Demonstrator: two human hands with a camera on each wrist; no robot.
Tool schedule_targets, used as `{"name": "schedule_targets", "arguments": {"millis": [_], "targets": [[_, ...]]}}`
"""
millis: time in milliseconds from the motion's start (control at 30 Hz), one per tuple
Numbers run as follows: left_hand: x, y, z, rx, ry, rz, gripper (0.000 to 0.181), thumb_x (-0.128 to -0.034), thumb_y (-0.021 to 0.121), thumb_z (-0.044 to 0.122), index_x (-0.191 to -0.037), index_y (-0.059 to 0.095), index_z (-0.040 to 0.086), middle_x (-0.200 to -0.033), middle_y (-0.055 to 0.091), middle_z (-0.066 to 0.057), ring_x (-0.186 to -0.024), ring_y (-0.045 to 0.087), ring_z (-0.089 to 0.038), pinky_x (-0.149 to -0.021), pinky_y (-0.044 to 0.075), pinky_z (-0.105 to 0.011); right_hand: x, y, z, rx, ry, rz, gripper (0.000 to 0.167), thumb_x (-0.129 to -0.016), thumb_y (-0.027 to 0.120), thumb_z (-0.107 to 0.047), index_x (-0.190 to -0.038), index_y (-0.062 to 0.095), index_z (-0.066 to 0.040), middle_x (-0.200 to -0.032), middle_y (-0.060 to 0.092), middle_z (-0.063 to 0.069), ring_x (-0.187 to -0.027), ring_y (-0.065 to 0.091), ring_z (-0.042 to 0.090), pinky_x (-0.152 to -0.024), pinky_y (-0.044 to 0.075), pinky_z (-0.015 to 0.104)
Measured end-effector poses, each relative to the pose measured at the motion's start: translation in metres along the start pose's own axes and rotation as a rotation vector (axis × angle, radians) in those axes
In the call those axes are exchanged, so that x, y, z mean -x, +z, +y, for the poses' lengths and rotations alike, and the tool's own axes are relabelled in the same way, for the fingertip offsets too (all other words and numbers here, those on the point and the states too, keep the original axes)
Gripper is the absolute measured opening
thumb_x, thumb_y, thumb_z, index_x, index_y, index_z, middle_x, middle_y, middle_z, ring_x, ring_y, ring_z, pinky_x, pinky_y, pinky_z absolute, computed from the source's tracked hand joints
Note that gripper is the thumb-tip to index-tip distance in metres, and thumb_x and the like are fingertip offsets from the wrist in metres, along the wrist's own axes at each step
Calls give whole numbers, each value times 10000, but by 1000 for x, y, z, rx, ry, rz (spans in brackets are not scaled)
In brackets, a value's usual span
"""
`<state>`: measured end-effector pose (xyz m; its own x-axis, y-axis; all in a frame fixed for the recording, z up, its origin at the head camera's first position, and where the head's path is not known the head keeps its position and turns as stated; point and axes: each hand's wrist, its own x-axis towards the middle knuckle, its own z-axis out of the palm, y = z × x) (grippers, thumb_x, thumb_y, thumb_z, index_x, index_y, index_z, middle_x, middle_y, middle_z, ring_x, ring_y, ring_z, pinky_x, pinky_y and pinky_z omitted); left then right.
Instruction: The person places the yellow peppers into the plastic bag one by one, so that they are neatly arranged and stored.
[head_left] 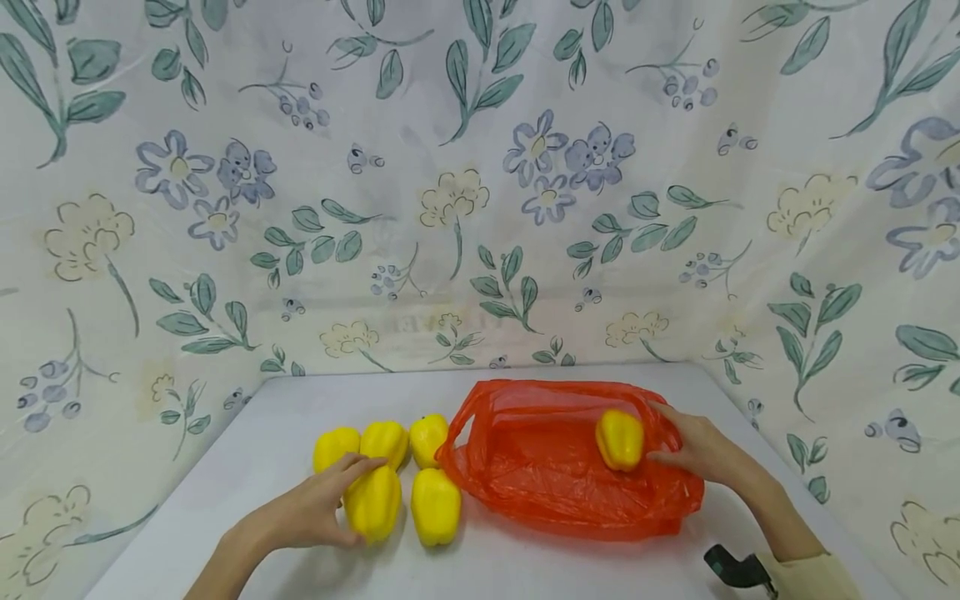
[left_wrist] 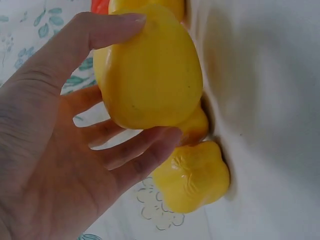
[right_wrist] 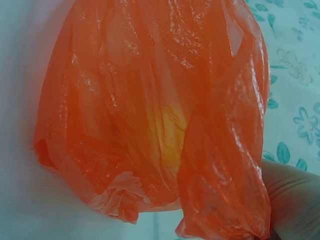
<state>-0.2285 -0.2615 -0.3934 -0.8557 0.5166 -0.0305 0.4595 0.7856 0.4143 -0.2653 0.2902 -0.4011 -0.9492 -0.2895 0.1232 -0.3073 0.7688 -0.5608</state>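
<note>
Gripping a yellow bell pepper (head_left: pixel 372 504) with the left hand (head_left: pixel 315 504), thumb against one side and fingers parted round the other, apparently to suit so smooth and bulging a body. Resting the right hand (head_left: pixel 701 450) at the right end of a crinkled red plastic bag (head_left: pixel 540 467), thumb and fingers apart, seemingly to steady such flimsy film; impossible to tell of any pinch. Showing another pepper (head_left: pixel 621 440) near that thumb, seen through translucent film from the right wrist. Grouping four more peppers (head_left: pixel 436 507), glossy and blocky, near the held one on the white table (head_left: pixel 225 483).
</note>
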Motion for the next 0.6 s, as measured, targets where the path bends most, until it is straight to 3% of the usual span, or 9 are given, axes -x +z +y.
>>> {"name": "schedule_targets", "arguments": {"millis": [133,333,600], "targets": [[0,-7,3,-34,13,37,870,-704,834,375,-1450,433,177,-1265,459,-6,-962,519,-95,-753,531,-227,0,0,1,9,-1,3,822,-814,791,-224,-1470,359,20,-1254,613,232,-985,650,245,-727,615,326],[-7,-21,11,-100,7,78,853,-699,828,369,-1442,447,195,-1333,473,-7,-1065,508,-121,-882,548,-324,-1,-1,1,5,0,-3,819,-819,786,-212,-1470,352,26,-1245,616,233,-977,644,239,-721,615,321],[-20,-42,25,-62,69,106,874,-711,843,355,-1463,413,240,-1368,480,-60,-1099,524,-179,-889,582,-378,-1,-1,-1,10,4,-8,812,-818,785,-204,-1467,359,34,-1230,622,239,-938,648,213,-707,613,306]]}}
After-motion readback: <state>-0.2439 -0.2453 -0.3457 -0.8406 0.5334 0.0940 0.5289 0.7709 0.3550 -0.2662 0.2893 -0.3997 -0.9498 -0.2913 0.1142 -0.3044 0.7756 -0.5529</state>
